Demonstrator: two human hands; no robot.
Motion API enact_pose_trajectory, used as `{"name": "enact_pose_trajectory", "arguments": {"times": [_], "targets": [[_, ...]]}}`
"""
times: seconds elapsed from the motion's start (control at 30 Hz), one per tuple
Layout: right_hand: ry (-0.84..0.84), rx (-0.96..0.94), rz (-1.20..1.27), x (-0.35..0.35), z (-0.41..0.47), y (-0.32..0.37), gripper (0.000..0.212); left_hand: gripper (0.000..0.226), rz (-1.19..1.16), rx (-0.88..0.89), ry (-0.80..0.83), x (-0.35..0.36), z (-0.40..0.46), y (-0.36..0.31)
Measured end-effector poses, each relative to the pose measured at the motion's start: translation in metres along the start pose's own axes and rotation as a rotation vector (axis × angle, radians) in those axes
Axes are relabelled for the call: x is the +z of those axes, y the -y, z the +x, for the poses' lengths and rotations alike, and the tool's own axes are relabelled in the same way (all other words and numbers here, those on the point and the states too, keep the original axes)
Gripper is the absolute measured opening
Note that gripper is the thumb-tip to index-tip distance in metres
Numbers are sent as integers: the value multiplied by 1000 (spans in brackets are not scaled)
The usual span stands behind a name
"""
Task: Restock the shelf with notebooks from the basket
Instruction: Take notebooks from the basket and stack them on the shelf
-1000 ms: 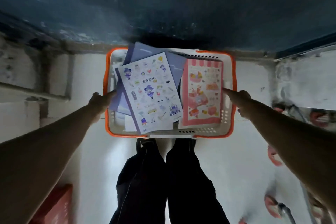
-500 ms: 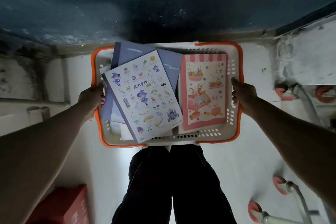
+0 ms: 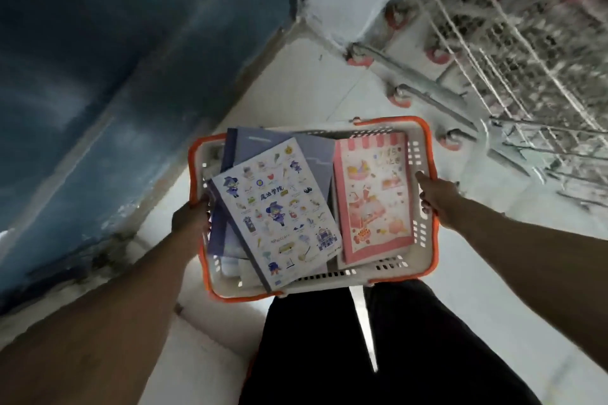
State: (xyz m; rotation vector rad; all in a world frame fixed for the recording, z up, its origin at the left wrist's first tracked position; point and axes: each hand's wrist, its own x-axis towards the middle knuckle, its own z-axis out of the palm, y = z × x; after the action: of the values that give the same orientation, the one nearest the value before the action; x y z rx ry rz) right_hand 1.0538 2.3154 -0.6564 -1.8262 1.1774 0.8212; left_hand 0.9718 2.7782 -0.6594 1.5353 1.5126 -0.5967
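I hold a white basket with an orange rim (image 3: 430, 253) in front of my legs, lifted off the floor. My left hand (image 3: 190, 219) grips its left rim and my right hand (image 3: 439, 199) grips its right rim. Inside lie several notebooks: a white one with cartoon wizard stickers (image 3: 276, 210) on top at the left, a pink one with a shop drawing (image 3: 375, 197) at the right, and a lavender-blue one (image 3: 253, 145) underneath at the back. More notebooks under them are mostly hidden.
A dark blue wall (image 3: 98, 76) runs along the left. Wire shopping trolleys with pink wheels (image 3: 493, 59) stand at the upper right. The floor (image 3: 493, 289) is pale tile. My dark trousers (image 3: 329, 355) fill the bottom middle.
Both hands closed on the basket rims and lifted the basket. My view has swung to the right, bringing the trolleys into sight.
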Motion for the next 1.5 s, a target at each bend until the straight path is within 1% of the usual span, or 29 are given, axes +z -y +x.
{"name": "enact_pose_trajectory", "arguments": {"times": [0.1,0.17,0.27,0.33,0.43,0.53,0.6,0.7,0.77,0.83,0.9,0.97,1.07,1.13,1.2,1.33,1.5], "targets": [[-66,62,97,-57,-29,-62,35,42,132,128,52,29,-39,-16],[-94,136,214,-90,-42,-115,36,44,249,216,103,58,-68,-29],[-116,242,427,-133,-55,-196,35,44,401,339,120,117,-114,-34],[-123,305,538,-159,-55,-253,35,46,488,438,144,165,-145,-30],[-147,347,710,-198,-48,-337,36,43,708,550,146,236,-193,-13],[-214,399,842,-244,-50,-424,37,41,875,656,147,317,-262,12],[-268,446,928,-270,-63,-486,37,41,1001,735,173,372,-320,37],[-317,512,1081,-303,-84,-570,39,39,1110,858,242,449,-411,79],[-394,584,1151,-328,-101,-625,41,32,1160,869,325,508,-466,113],[-459,661,1212,-352,-118,-672,45,27,1229,905,442,564,-521,151],[-498,749,1315,-379,-134,-714,45,29,1312,941,551,625,-569,191],[-544,837,1379,-408,-144,-749,46,38,1415,989,625,687,-614,228],[-609,930,1475,-463,-154,-794,44,34,1536,991,763,774,-683,287],[-670,976,1552,-504,-158,-821,40,37,1582,983,810,828,-730,325],[-709,988,1618,-546,-161,-845,37,34,1601,984,830,871,-780,359],[-734,991,1749,-627,-151,-899,32,35,1692,1001,889,964,-877,424],[-749,971,1813,-721,-100,-973,30,29,1766,1020,936,1069,-975,493]]}}
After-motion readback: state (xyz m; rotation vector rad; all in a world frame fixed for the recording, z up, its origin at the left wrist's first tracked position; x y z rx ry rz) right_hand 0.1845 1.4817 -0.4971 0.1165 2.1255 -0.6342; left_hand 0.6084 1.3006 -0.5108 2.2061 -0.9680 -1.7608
